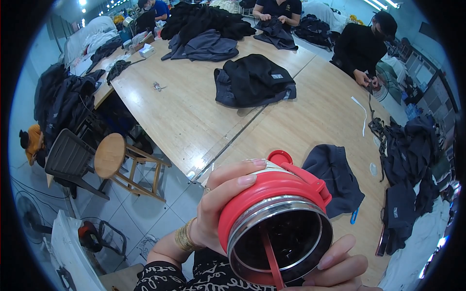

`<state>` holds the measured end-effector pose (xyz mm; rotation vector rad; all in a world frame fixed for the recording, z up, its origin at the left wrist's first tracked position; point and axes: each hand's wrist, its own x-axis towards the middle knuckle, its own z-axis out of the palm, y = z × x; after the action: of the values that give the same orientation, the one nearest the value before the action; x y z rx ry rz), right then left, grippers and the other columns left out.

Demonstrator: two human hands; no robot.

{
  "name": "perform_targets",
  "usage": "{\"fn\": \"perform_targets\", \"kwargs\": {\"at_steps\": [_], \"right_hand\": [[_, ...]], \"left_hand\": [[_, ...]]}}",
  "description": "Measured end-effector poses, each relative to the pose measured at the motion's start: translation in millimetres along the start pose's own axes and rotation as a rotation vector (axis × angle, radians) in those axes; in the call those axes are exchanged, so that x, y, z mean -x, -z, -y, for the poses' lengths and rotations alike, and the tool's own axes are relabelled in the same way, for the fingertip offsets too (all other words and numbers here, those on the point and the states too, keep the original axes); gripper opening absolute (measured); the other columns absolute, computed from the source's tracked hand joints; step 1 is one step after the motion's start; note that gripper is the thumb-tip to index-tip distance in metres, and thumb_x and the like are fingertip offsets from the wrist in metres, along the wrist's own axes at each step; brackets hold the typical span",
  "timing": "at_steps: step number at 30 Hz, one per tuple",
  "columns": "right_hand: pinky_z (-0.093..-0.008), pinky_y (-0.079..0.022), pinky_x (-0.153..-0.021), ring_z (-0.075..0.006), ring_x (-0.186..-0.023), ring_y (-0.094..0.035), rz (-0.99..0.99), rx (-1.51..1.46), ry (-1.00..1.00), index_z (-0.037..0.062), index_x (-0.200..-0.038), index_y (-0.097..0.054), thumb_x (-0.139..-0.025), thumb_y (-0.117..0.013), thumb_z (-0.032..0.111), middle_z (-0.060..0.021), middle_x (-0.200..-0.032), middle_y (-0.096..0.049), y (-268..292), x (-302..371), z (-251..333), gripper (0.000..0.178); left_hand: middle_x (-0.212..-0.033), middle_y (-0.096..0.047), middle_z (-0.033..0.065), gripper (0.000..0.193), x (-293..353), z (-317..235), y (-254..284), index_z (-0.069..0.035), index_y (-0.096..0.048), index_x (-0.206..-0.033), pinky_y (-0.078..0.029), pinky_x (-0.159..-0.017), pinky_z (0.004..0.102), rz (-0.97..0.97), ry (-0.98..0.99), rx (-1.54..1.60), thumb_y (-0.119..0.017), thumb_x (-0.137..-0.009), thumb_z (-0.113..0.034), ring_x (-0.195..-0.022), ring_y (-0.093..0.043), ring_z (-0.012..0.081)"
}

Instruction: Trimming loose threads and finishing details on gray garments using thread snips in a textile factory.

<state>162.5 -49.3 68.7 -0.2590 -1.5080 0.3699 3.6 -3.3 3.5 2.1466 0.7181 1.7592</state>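
Note:
A large red tumbler (272, 189) with a shiny metal rim is tilted toward me, its mouth open and dark contents inside. A red straw (268, 247) leans out of it toward the lower edge. My left hand (218, 203), with gold bangles at the wrist, wraps around the red collar from the left. A red cap (280, 157) and a carrying loop (313, 184) stick out on the far side. Beside the rim at lower right, my right hand (340, 266) has curled fingers, the lowest meeting the straw's end; the picture's edge partly cuts off this grip.
Black garments (255, 80) and dark shorts (335, 177) lie on a wide wooden table (165, 121). A blue tool (354, 216) rests by the shorts. A round stool (110, 155) and a chair (73, 155) stand at left. A person in black (361, 53) works at far right; others work beyond.

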Motion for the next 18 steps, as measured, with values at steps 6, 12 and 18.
{"fn": "perform_targets", "kwargs": {"at_steps": [6, 12, 18], "right_hand": [[-0.0326, -0.034, -0.068, -0.0135, -0.064, -0.043, 0.034, 0.02, -0.057, 0.0146, -0.09, -0.033, -0.07, -0.077, 0.004, -0.004, -0.072, -0.069, 0, 0, 2, 0.048], [-0.0323, -0.035, -0.069, -0.0133, -0.064, -0.044, 0.034, 0.013, -0.043, 0.0149, -0.089, -0.034, -0.069, -0.078, 0.004, -0.0041, -0.075, -0.069, 2, -1, -1, 0.049], [-0.0314, -0.035, -0.069, -0.0131, -0.065, -0.045, 0.115, 0.0, 0.044, 0.0146, -0.09, -0.035, -0.065, -0.08, 0.001, -0.005, -0.077, -0.069, 7, -2, -9, 0.053]], "left_hand": [[-0.125, -0.045, 0.0272, 0.09, 2, 2, 1, -0.003, -0.034, -0.13, -0.044, -0.094, 0.0421, -0.001, -0.013, -0.008, -0.084, -0.064, -0.036, -0.114, -0.051, 0.0363], [-0.125, -0.046, 0.0275, 0.091, 1, 2, 2, -0.002, -0.034, -0.13, -0.044, -0.093, 0.0419, -0.01, -0.014, -0.005, -0.084, -0.063, -0.037, -0.114, -0.051, 0.0363], [-0.125, -0.046, 0.0274, 0.091, 1, 2, 1, -0.002, -0.034, -0.131, -0.044, -0.094, 0.0417, -0.002, -0.001, -0.007, -0.084, -0.063, -0.037, -0.115, -0.05, 0.0362]]}}
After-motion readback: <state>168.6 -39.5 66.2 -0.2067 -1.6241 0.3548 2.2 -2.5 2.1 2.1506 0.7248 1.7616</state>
